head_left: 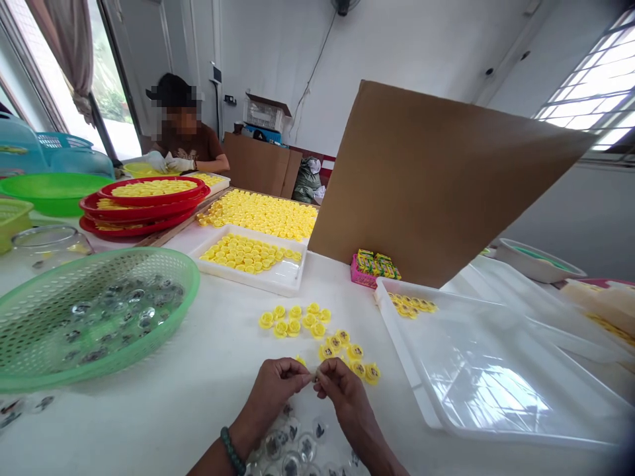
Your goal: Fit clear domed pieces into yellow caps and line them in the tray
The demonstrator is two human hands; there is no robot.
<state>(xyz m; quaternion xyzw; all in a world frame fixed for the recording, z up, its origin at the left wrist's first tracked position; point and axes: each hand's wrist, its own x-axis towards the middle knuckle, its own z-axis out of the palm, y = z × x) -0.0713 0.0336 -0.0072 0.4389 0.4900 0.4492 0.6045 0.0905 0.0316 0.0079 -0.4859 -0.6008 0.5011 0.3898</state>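
Fingers of left hand and right hand pinch one small piece together, low on bench | yellow caps at 12 o'clock, clear domes at 6 | I judge fitting underway; next calls for an aligned, steady squeeze.

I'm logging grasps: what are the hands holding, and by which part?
The left hand and right hand pinch one small pale piece between them, fingers on its opposite edges. What it is cannot be told.
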